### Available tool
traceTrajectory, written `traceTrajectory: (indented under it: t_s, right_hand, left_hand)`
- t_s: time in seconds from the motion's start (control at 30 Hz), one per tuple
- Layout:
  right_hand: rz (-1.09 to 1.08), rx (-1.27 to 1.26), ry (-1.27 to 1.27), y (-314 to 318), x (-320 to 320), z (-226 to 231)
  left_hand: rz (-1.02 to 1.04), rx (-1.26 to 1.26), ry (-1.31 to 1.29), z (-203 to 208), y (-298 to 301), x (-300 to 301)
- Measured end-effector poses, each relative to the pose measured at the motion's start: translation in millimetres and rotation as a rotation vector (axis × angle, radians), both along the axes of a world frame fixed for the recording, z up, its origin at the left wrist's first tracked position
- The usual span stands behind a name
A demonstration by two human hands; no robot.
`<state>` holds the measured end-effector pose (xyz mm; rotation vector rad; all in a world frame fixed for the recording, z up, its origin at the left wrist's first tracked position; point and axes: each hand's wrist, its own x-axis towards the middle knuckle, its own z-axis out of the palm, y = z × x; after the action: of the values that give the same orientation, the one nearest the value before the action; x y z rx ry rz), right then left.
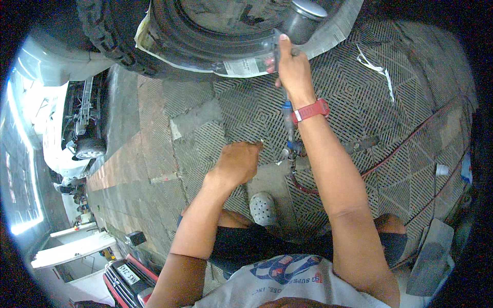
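Observation:
My right hand is closed around the handle of a spray gun, which has a metal cup with a shiny round lid. Beneath that hand, a blue-collared air fitting with a valve hangs and joins a red hose. The gun is close to a dark wheel, whose lower edge is lined with newspaper. Lower and to the left, my left hand is held over the floor with its fingers curled in. A tiny whitish spot shows at its fingertips; what it may hold is hidden.
Grooved floor mats lie underfoot, with a torn white strip on the right. The hose runs off to the right. A grey panel stands at lower right. A white vehicle and a red one are on the left.

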<state>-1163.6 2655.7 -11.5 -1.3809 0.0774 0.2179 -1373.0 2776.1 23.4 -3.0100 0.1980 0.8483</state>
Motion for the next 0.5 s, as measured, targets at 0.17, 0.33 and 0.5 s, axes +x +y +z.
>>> traceTrajectory:
  t_s: [0.17, 0.33, 0.5]
  right_hand:
    - [-0.139, -0.123, -0.120, -7.8, -6.7, -21.9]
    - [0.043, 0.092, -0.028, 1.3, -22.6, -9.3]
    - [-0.010, 0.050, 0.021, -12.6, -9.4, -14.9]
  left_hand:
    - [0.012, 0.008, 0.024, 0.5, -7.9, 2.9]
    - [-0.003, -0.005, 0.006, 6.4, -14.9, 8.3]
    - [-0.004, 0.000, 0.012, 4.3, -12.8, 8.7]
